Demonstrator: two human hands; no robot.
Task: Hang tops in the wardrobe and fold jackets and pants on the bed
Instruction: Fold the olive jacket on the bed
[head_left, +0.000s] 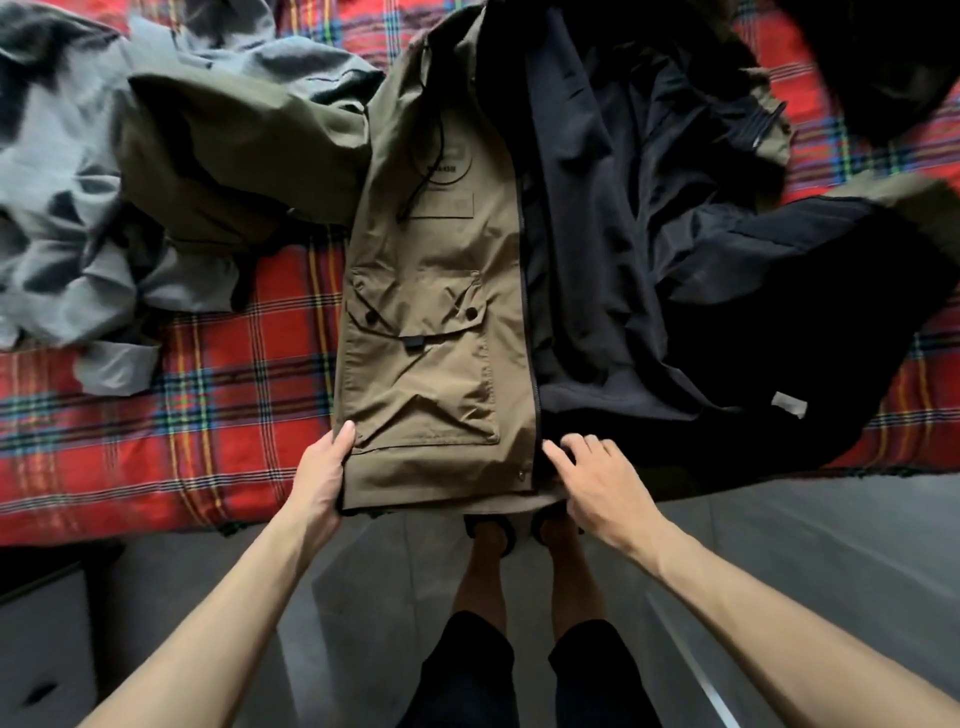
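Observation:
An olive jacket (436, 291) with a black lining (623, 260) lies spread open on the red plaid bed (208, 405), its hem at the bed's front edge. The left front panel, with a flap pocket, lies flat and faces up. The right side lies open, lining up. My left hand (322, 478) grips the hem's left corner, thumb on top. With straight fingers, my right hand (592, 483) rests on the hem next to the zipper edge.
A grey garment (78, 171) lies crumpled on the bed at the left, under the jacket's left sleeve. A dark garment (893, 67) sits at the far right corner. Grey floor and my feet are below the bed edge. A grey unit (41, 639) stands lower left.

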